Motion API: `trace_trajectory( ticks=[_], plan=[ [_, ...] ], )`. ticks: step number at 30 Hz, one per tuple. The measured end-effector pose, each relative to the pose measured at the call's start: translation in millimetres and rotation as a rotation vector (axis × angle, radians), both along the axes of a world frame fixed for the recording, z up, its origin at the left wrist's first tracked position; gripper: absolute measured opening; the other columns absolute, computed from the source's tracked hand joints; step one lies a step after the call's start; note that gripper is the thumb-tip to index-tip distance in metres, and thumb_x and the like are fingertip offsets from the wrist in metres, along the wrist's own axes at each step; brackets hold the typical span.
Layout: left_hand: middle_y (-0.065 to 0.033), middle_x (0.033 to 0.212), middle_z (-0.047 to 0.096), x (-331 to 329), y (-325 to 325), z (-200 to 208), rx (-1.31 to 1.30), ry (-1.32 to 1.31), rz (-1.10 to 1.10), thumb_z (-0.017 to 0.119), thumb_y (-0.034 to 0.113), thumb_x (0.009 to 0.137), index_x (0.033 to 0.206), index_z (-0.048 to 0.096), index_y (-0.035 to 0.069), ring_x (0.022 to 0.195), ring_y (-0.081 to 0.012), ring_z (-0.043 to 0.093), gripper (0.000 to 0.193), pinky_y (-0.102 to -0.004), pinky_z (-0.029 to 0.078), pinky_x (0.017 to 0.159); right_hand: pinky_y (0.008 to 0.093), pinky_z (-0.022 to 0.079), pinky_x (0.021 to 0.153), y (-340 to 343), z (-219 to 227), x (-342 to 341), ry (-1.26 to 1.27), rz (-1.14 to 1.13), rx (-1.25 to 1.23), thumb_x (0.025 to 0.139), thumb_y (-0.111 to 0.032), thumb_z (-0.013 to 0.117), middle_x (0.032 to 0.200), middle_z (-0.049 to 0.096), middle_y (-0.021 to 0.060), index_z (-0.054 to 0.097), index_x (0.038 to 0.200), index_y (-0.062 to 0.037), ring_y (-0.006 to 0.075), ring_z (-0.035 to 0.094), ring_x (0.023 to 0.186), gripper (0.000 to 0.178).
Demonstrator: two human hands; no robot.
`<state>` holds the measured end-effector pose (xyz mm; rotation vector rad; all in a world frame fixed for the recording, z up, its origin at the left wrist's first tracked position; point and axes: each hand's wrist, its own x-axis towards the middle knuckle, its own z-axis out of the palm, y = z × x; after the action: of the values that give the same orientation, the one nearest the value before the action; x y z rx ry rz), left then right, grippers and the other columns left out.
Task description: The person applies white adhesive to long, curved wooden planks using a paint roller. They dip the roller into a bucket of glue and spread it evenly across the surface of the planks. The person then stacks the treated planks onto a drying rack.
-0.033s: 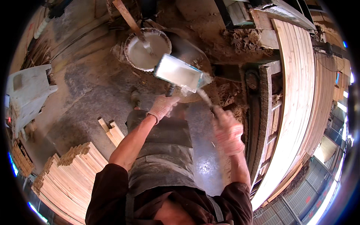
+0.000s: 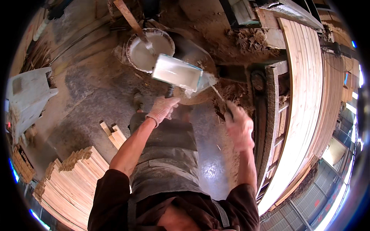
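My left hand (image 2: 163, 108), in a pale work glove, grips the dark handle (image 2: 170, 91) of a shallow rectangular tray (image 2: 166, 79) with a bluish rim. White paste coats the tray's inside and clings to its lower right corner. My gloved right hand (image 2: 239, 126), a little blurred, is closed round a scraper (image 2: 218, 93) with a thin shaft. Its broad, paste-smeared blade meets the tray's right end; exactly where they touch is blurred. Just beyond the tray stands a round bucket (image 2: 129, 61) of whitish paste, with a wooden stick (image 2: 130, 18) leaning in it.
Long planks (image 2: 304, 84) lie on a rough timber frame (image 2: 273, 111) along my right. Stacked wooden strips (image 2: 79, 181) are at the lower left, beside a grey machine housing (image 2: 29, 96). Brown debris (image 2: 252, 40) is heaped at the far right of the bucket.
The tray and my left hand have shifted slightly left. My right hand has moved a little up and right, with the scraper still at the tray's right end.
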<state>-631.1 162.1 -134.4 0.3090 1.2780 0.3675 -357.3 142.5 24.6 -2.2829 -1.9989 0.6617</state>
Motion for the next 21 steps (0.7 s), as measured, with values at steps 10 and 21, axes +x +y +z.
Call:
trace_trajectory(
  ticks=[10, 21],
  plan=[
    [0.0028, 0.059, 0.050, -64, -9, 9, -0.002, 0.102, 0.087, 0.078, 0.037, 0.088, 0.089, 0.068, 0.001, 0.045, -0.0079, 0.043, 0.037, -0.0293, 0.045, 0.044, 0.0459, 0.059, 0.087, 75, -212, 3, -0.345, 0.063, -0.430, 0.096, -0.025, 0.057, 0.114, 0.074, 0.0161, 0.067, 0.122, -0.0087, 0.0357, 0.072, 0.106, 0.032],
    [0.0021, 0.059, 0.051, -88, -35, 9, -0.099, 0.062, 0.075, 0.078, 0.040, 0.088, 0.086, 0.071, -0.003, 0.046, -0.0069, 0.045, 0.043, -0.0266, 0.044, 0.045, 0.0502, 0.061, 0.072, 44, -235, -54, -0.445, 0.372, -0.412, 0.092, -0.023, 0.063, 0.101, 0.073, 0.0176, 0.066, 0.112, -0.0093, 0.0362, 0.076, 0.088, 0.024]
  ],
)
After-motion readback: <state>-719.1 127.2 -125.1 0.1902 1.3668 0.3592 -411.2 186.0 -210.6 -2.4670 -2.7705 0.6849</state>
